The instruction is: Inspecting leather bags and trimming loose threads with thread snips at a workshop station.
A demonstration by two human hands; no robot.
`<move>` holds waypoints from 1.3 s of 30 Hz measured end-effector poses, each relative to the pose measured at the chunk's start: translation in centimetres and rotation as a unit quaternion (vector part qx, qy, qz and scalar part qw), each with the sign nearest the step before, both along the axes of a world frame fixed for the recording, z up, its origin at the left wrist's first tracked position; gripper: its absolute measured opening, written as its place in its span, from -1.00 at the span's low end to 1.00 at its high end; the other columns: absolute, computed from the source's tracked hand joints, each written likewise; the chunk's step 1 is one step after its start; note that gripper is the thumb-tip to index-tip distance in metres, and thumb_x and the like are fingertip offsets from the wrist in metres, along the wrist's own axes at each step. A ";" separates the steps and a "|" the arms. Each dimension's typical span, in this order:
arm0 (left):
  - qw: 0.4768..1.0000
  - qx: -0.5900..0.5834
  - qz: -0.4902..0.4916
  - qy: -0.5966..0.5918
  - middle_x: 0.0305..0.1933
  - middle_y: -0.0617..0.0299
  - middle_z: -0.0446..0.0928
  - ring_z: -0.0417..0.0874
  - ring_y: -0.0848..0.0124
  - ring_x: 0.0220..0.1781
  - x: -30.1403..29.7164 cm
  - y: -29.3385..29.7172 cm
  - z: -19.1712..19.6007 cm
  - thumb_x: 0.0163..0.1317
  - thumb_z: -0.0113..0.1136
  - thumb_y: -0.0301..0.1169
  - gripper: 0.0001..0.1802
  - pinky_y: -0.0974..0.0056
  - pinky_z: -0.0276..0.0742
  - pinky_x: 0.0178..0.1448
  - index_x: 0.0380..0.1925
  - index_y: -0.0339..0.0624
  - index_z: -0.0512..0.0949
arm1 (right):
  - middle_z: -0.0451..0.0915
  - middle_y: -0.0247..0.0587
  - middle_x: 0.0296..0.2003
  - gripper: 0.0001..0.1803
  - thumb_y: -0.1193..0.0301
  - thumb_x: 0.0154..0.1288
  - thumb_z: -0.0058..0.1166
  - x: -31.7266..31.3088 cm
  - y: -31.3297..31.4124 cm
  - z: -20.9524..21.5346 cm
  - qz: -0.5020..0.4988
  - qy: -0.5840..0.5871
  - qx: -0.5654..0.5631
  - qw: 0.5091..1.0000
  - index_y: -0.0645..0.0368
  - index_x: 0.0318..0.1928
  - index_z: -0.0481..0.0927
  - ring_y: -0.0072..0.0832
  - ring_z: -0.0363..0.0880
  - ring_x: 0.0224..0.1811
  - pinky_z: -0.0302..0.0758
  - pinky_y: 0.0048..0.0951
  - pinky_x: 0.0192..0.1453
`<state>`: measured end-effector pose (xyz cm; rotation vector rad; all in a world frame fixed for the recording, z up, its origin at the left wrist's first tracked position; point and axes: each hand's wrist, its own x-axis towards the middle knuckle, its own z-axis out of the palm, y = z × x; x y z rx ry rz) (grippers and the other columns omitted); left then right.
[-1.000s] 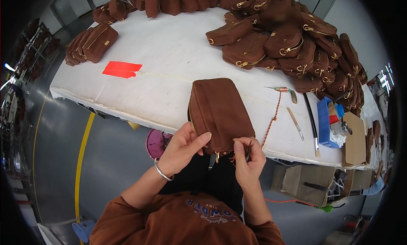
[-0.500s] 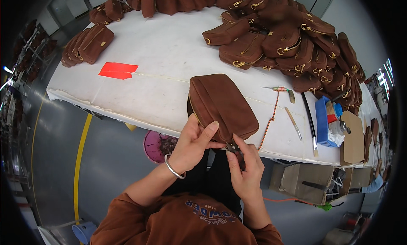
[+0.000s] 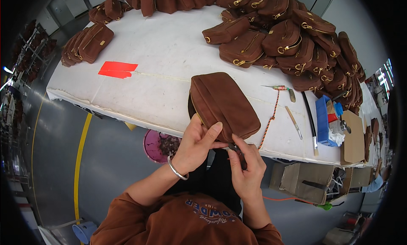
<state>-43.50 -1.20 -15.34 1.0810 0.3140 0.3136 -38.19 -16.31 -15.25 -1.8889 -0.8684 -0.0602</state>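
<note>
A brown leather pouch (image 3: 227,103) with a gold zipper is tilted over the table's near edge. My left hand (image 3: 196,144) is closed on its lower left side, thumb on the front panel beside the zipper, other fingers partly hidden underneath. In my right hand (image 3: 249,171) are small dark thread snips (image 3: 233,147), gripped between thumb and fingers. Their tips are close to the pouch's bottom edge, and my right index fingertip touches the pouch there. Whether the blades are apart cannot be made out.
Piled brown pouches (image 3: 282,39) cover the white table's (image 3: 148,94) far right, with another stack (image 3: 91,43) at left. An awl (image 3: 280,88), brushes (image 3: 294,123) and a blue bin (image 3: 324,122) lie right. A pink basin (image 3: 154,147) and cardboard boxes (image 3: 301,181) are below.
The pouch and both hands have shifted slightly to the right. The snips' tips have tucked closer under the pouch's bottom edge and show less. Both grips are unchanged.
</note>
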 end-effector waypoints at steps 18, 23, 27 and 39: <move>1.000 -0.012 0.007 -0.020 0.15 0.12 0.44 0.62 0.39 0.05 0.7 0.0 -0.5 0.48 -0.01 -0.40 -0.65 0.26 0.74 -0.01 0.15 -0.25 0.20 | 0.43 -0.26 -0.39 -0.70 0.64 0.27 0.12 -0.1 1.0 -3.1 -0.010 -0.007 0.087 0.996 0.27 0.03 0.64 -0.56 0.41 -0.41 0.38 -0.59 -0.36; 0.999 -0.011 0.011 -0.033 0.16 0.12 0.44 0.62 0.40 0.04 0.7 0.3 -1.2 0.47 0.00 -0.40 -0.63 0.28 0.74 -0.04 0.17 -0.26 0.19 | 0.40 -0.31 -0.40 -0.73 0.58 0.32 0.11 -0.1 1.1 -3.4 0.019 0.046 0.110 0.993 0.31 0.03 0.62 -0.57 0.36 -0.38 0.34 -0.59 -0.26; 1.000 0.007 0.018 -0.024 0.10 0.13 0.49 0.64 0.45 -0.01 0.5 0.7 -2.0 0.47 0.01 -0.39 -0.62 0.30 0.74 -0.06 0.17 -0.28 0.20 | 0.47 -0.23 -0.38 -0.71 0.61 0.28 0.13 -0.3 1.1 -3.5 0.037 0.082 0.108 0.990 0.29 0.02 0.63 -0.48 0.41 -0.38 0.37 -0.52 -0.25; 0.996 0.065 0.069 0.007 -0.18 0.23 0.47 0.57 0.54 -0.16 -0.4 2.4 -4.4 0.47 0.01 -0.36 -0.57 0.30 0.70 -0.04 0.23 -0.31 0.20 | 0.42 -0.33 -0.41 -0.71 0.58 0.29 0.15 -0.5 0.7 -2.7 0.070 0.185 0.122 0.973 0.29 0.04 0.63 -0.61 0.36 -0.39 0.31 -0.60 -0.28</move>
